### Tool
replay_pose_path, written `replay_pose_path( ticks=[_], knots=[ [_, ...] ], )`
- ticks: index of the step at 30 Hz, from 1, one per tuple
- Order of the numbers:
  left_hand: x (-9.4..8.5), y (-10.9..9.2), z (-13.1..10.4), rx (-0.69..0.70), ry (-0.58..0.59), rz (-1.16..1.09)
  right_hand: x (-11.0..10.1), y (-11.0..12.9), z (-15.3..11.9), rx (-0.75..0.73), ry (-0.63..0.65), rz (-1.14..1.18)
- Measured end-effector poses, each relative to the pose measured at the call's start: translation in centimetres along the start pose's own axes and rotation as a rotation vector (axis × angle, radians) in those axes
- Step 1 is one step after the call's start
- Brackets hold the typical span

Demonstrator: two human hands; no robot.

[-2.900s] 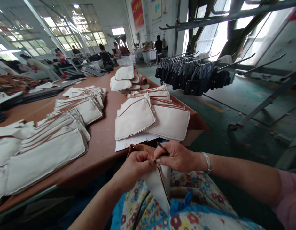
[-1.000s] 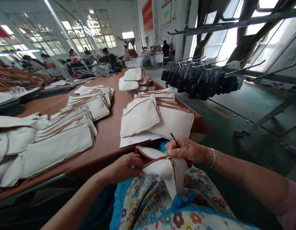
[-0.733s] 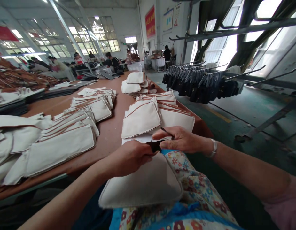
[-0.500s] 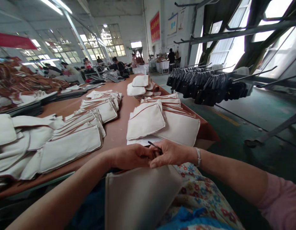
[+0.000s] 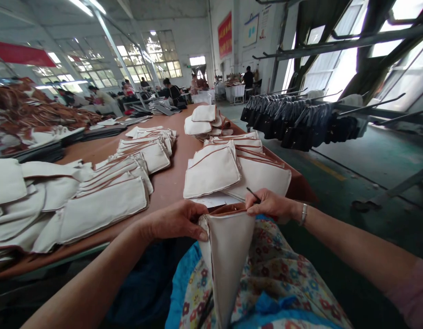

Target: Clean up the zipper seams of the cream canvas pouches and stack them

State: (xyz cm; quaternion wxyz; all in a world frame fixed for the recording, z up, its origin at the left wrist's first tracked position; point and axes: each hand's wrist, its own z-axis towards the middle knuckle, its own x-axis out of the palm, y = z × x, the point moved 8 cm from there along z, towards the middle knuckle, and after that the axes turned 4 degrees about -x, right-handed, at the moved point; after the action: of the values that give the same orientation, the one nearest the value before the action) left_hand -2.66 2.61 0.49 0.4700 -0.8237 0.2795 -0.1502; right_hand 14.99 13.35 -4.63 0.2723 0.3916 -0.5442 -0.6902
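Observation:
A cream pouch [image 5: 229, 249] with a brown lining hangs over my lap, its top edge stretched between my two hands. My left hand [image 5: 182, 220] pinches the upper left corner, thumb in front. The upper right corner is pinched by my right hand [image 5: 269, 204], which also has a thin dark tool [image 5: 253, 195] sticking out between thumb and fingers. Only the tool's slim tip shows, so its kind cannot be made out. Just beyond my hands lies a stack of similar cream pouches [image 5: 211, 171] with brown edging.
On the brown-covered table [image 5: 166, 183], more cream pouches [image 5: 105, 210] lie in overlapping rows at left. Dark bags [image 5: 300, 123] hang from a metal rack at right. A brown heap [image 5: 36, 107] is at far left; several people sit farther back.
My hands have moved apart, the right one outward, and the pouch has turned and narrowed, its brown-lined top now showing between them. The camera view has shifted slightly.

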Motion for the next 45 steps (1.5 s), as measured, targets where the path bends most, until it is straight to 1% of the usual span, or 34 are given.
replay_pose_path(
  ticks=[2, 3, 5, 8, 9, 11, 13, 16, 18, 20, 23, 25, 28, 32, 34, 37, 40, 42, 45],
  knots=[
    [1.1, -0.8, 1.5, 0.075, 0.022, -0.008, 0.4, 1.1, -0.1, -0.023, 0.042, -0.087],
    [1.7, -1.1, 2.2, 0.108, 0.044, -0.007, 0.8, 1.9, -0.1, -0.027, 0.044, -0.080],
    [2.6, -1.7, 3.3, 0.160, 0.076, 0.005, 1.7, 3.7, 0.0, -0.017, 0.041, 0.031],
    [2.5, -2.0, 4.2, 0.170, 0.038, 0.034, 3.9, 5.2, 0.2, 0.000, 0.109, 0.199],
    [2.4, -1.9, 4.3, 0.154, 0.024, 0.044, 4.5, 5.4, 0.3, -0.001, 0.143, 0.217],
    [2.0, -1.6, 4.4, 0.112, 0.009, 0.060, 5.0, 5.1, 0.4, -0.009, 0.152, 0.218],
    [1.7, -1.4, 4.5, 0.094, -0.009, 0.068, 4.7, 4.6, 0.4, -0.018, 0.099, 0.211],
    [1.1, -1.3, 4.7, 0.112, -0.087, 0.058, 4.1, 4.4, 0.3, -0.050, 0.023, 0.208],
    [0.9, -1.2, 5.0, 0.118, -0.132, 0.034, 3.9, 4.4, 0.2, -0.064, 0.010, 0.192],
    [1.0, -1.0, 5.3, 0.105, -0.143, -0.002, 3.8, 4.1, 0.2, -0.056, 0.002, 0.191],
    [1.2, -0.7, 5.7, 0.074, -0.129, -0.057, 3.6, 3.1, 0.0, -0.005, -0.006, 0.219],
    [1.0, -0.5, 5.8, 0.059, -0.145, -0.070, 3.5, 2.7, -0.1, 0.037, -0.001, 0.242],
    [1.0, -0.5, 6.0, 0.049, -0.167, -0.040, 3.6, 2.8, -0.2, 0.074, 0.023, 0.232],
    [1.2, -1.0, 6.2, 0.071, -0.190, 0.082, 3.5, 3.9, 0.2, 0.034, -0.013, 0.051],
    [1.2, -1.2, 6.2, 0.081, -0.227, 0.185, 3.4, 4.2, 0.4, 0.020, -0.062, -0.045],
    [1.0, -1.3, 6.2, 0.084, -0.294, 0.371, 3.3, 4.0, 0.5, 0.032, -0.126, -0.127],
    [1.2, -1.4, 6.1, 0.110, -0.326, 0.516, 3.2, 4.3, 0.2, -0.009, -0.175, -0.216],
    [1.4, -1.4, 6.0, 0.125, -0.330, 0.566, 3.2, 4.2, -0.1, -0.019, -0.195, -0.241],
    [1.9, -1.1, 5.8, 0.126, -0.311, 0.606, 3.3, 3.6, -0.5, 0.002, -0.202, -0.194]
  ],
)
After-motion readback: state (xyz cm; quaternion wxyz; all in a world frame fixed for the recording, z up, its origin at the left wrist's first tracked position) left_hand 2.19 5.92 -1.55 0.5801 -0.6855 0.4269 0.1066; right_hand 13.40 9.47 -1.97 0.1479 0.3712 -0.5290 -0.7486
